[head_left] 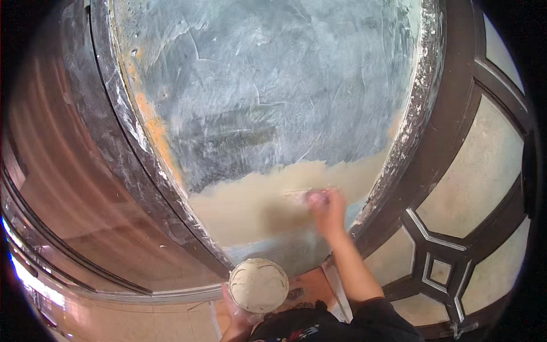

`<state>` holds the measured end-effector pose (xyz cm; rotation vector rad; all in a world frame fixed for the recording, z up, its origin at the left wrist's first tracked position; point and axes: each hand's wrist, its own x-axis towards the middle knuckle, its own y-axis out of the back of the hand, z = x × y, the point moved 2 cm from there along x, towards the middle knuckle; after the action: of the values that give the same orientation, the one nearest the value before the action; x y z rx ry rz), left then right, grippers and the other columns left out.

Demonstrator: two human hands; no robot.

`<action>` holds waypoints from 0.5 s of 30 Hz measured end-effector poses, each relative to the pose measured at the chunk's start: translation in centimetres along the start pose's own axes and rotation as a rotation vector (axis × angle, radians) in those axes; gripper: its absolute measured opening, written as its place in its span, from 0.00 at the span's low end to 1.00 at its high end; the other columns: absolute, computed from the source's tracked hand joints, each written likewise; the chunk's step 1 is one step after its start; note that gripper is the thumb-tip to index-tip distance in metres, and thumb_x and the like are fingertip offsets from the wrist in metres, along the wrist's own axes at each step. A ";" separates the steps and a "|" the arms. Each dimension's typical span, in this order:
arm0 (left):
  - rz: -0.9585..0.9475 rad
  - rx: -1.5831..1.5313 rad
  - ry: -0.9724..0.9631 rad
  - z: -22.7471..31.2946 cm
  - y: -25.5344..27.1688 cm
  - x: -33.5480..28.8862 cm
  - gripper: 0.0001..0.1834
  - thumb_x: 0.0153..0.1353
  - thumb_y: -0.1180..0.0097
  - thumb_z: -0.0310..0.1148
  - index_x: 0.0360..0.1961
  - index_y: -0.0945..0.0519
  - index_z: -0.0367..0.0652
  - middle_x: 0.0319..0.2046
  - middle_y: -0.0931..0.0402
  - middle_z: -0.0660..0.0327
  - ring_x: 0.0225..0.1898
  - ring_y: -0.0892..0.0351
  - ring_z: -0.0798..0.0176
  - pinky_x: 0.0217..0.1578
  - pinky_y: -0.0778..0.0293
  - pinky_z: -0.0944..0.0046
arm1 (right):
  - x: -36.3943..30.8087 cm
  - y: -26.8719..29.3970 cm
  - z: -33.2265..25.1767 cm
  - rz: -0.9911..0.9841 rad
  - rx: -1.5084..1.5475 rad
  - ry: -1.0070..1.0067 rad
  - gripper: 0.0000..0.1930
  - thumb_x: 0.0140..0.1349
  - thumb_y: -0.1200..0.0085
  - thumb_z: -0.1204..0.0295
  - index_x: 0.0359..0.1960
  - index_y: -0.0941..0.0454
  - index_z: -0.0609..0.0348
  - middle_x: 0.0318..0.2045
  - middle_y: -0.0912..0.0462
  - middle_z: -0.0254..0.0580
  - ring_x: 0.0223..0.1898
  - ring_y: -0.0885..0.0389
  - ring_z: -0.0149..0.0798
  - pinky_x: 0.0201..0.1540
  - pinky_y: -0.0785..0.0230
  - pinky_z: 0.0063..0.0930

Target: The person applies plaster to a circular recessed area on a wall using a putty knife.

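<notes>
My right hand [329,210] is closed around a scraper [297,195] pressed to the wall, its pale blade smeared by motion. Under it spreads a band of smooth beige putty [245,194] across the lower part of a grey-blue wall panel [268,74]. Low in front of me, my left hand [236,308] grips the side of a round tub [258,285] heaped with the same pale putty. Most of that hand is hidden behind the tub.
A dark, paint-spattered frame [134,137] edges the panel on the left. Brown wooden panelling with pale insets [473,165] stands on the right. Reddish-brown glossy panels [74,142] curve along the left. Tan tiled flooring [131,319] lies below.
</notes>
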<state>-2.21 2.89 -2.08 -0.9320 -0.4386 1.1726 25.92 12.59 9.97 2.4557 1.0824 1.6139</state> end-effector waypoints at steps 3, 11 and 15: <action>0.023 -0.084 0.026 -1.2 1.0 0.7 0.47 0.64 0.79 0.72 0.70 0.40 0.47 0.66 0.38 0.52 0.64 0.36 0.42 0.62 0.38 0.39 | 3.6 4.6 3.4 0.374 0.302 -0.343 0.14 0.64 0.42 0.65 0.42 0.29 0.61 0.34 0.27 0.38 0.37 0.30 0.33 0.42 0.34 0.30; 0.088 -0.173 0.037 -2.1 -3.5 0.8 0.43 0.66 0.72 0.69 0.69 0.38 0.47 0.66 0.36 0.53 0.64 0.35 0.44 0.63 0.38 0.41 | -3.3 6.7 7.3 0.166 0.262 -0.415 0.16 0.65 0.44 0.68 0.48 0.33 0.61 0.39 0.26 0.37 0.39 0.28 0.30 0.43 0.32 0.25; 0.055 -0.268 -0.049 -1.7 -6.6 2.2 0.40 0.67 0.68 0.65 0.68 0.38 0.46 0.66 0.37 0.53 0.64 0.34 0.47 0.64 0.37 0.43 | -3.1 7.4 6.9 -0.029 0.410 -0.440 0.16 0.64 0.42 0.67 0.47 0.32 0.61 0.37 0.23 0.38 0.39 0.25 0.31 0.44 0.31 0.27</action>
<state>3.66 3.63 1.87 -1.1538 -0.6234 1.2067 34.81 7.72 6.94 2.8212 1.4627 0.8314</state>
